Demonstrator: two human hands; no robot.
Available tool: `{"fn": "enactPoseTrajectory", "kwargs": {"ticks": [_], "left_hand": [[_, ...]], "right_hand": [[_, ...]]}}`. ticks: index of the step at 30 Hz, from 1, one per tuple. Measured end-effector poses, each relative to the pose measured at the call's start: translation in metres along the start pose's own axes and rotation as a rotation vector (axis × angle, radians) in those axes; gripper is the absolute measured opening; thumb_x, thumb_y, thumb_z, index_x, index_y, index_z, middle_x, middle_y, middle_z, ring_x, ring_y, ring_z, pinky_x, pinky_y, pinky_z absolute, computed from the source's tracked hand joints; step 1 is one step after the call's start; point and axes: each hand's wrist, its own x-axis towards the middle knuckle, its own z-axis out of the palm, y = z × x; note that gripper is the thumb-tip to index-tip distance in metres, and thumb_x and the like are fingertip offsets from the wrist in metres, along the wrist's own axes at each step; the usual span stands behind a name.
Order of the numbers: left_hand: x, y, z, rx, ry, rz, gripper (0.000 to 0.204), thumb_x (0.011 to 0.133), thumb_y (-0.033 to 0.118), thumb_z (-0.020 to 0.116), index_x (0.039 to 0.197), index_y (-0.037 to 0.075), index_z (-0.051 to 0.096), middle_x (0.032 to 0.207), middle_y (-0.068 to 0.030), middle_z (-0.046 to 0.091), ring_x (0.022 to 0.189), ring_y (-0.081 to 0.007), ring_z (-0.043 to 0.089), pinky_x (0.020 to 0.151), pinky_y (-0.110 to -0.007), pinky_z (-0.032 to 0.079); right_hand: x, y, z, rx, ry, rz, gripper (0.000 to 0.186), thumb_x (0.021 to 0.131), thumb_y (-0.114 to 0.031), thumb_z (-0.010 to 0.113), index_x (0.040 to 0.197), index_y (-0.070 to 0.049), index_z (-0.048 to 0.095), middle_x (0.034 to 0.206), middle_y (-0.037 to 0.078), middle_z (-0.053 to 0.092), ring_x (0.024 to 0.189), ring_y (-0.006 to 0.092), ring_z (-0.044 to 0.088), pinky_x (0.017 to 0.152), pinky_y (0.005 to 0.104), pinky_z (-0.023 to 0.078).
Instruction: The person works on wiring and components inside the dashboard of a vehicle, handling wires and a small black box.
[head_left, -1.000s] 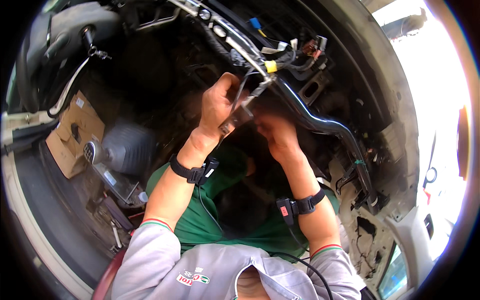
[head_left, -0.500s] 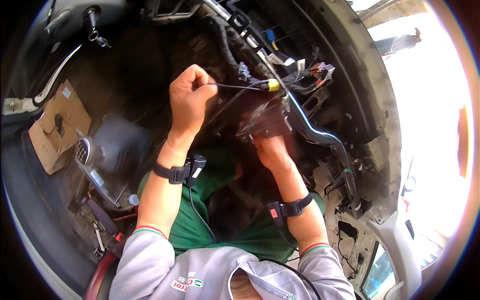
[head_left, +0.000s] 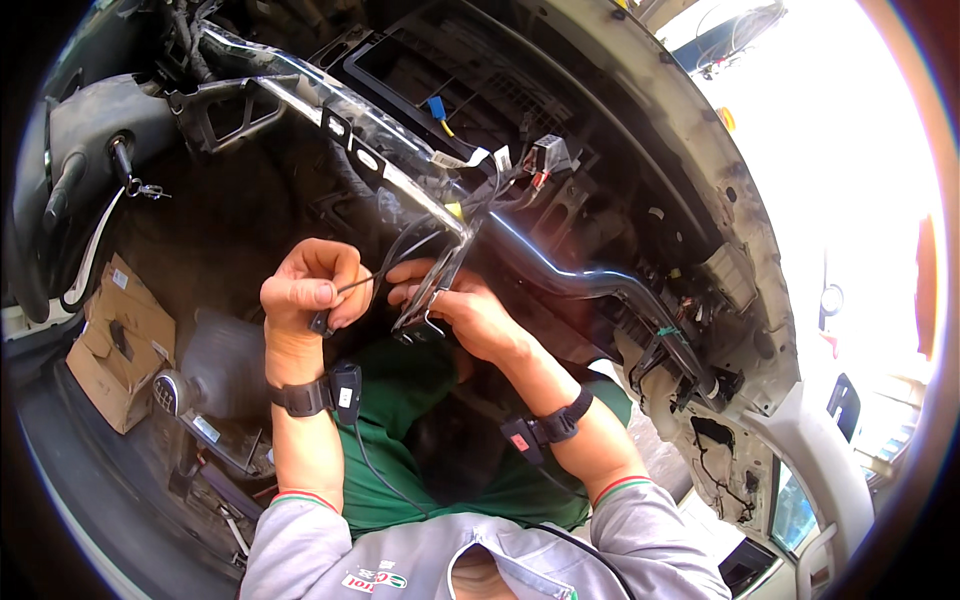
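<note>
My left hand (head_left: pixel 312 285) is closed, thumb and fingers pinching a thin black cable (head_left: pixel 388 258). A small black end piece (head_left: pixel 320 322) pokes out below its fingers. From that hand the cable curves up toward a yellow-taped spot (head_left: pixel 454 210) beside the metal cross beam (head_left: pixel 410 190). My right hand (head_left: pixel 475 318), just to the right, grips a dark, narrow bracket (head_left: pixel 436 284) hanging under the beam, with a bent metal wire at its lower end. Its fingertips reach behind the bracket toward the cable; how they grip there is partly hidden.
This is a stripped car interior. Loose connectors (head_left: pixel 548 155) and a blue plug (head_left: pixel 437 108) hang above the beam. Keys (head_left: pixel 148 189) dangle by the steering column at left. A cardboard box (head_left: pixel 120 345) and a gear lever knob (head_left: pixel 174 392) are lower left. A bent pipe (head_left: pixel 600 275) runs right.
The view has shifted, so the beam sits further left and lower. My left hand has dropped, and the cable, stretched straight before, now curves. The bracket in my right hand, blurred before, shows sharply.
</note>
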Motion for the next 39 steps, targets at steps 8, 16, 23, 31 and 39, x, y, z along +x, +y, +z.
{"fn": "enactPoseTrajectory", "kwargs": {"ticks": [8, 16, 23, 31, 39], "left_hand": [[-0.001, 0.007, -0.004, -0.067, -0.187, 0.054, 0.033, 0.070, 0.020, 0.072, 0.056, 0.003, 0.047, 0.047, -0.0094, 0.050, 0.035, -0.0148, 0.043, 0.034, -0.026, 0.030], [-0.006, 0.004, -0.010, -0.081, -0.201, 0.119, 0.037, 0.075, 0.021, 0.073, 0.054, 0.001, 0.049, 0.043, -0.0092, 0.048, 0.033, -0.0160, 0.043, 0.033, -0.027, 0.031], [-0.013, 0.009, -0.018, -0.126, -0.226, 0.193, 0.034, 0.075, 0.020, 0.073, 0.057, 0.000, 0.051, 0.044, -0.0104, 0.050, 0.033, -0.0162, 0.044, 0.035, -0.026, 0.032], [-0.025, 0.017, -0.017, 0.291, -0.049, -0.180, 0.028, 0.082, 0.019, 0.073, 0.069, -0.003, 0.063, 0.062, -0.0086, 0.064, 0.053, -0.0102, 0.056, 0.049, -0.024, 0.041], [-0.007, 0.002, -0.017, 0.549, 0.052, -0.445, 0.021, 0.091, 0.018, 0.071, 0.097, -0.001, 0.070, 0.087, -0.0035, 0.071, 0.075, -0.0084, 0.061, 0.067, -0.024, 0.049]], "right_hand": [[-0.001, -0.002, -0.004, 0.011, -0.152, -0.129, 0.033, 0.097, -0.019, 0.063, 0.125, -0.003, 0.063, 0.110, 0.005, 0.069, 0.097, 0.0109, 0.061, 0.084, 0.0259, 0.047], [-0.002, -0.008, 0.005, 0.072, -0.218, -0.190, 0.036, 0.094, -0.011, 0.062, 0.129, -0.004, 0.060, 0.114, 0.006, 0.068, 0.099, 0.0114, 0.061, 0.087, 0.0253, 0.047], [0.006, 0.001, 0.008, 0.015, -0.177, -0.149, 0.041, 0.097, -0.012, 0.061, 0.134, 0.003, 0.053, 0.112, 0.010, 0.068, 0.094, 0.0141, 0.062, 0.086, 0.0292, 0.050], [0.008, 0.005, 0.017, -0.042, -0.204, -0.255, 0.048, 0.095, -0.016, 0.065, 0.137, 0.002, 0.051, 0.115, 0.007, 0.066, 0.093, 0.0118, 0.060, 0.082, 0.0251, 0.047], [0.008, 0.008, 0.015, -0.112, 0.044, -0.094, 0.048, 0.093, -0.018, 0.068, 0.136, -0.002, 0.054, 0.106, 0.003, 0.065, 0.091, 0.0090, 0.059, 0.077, 0.0246, 0.047]]}}
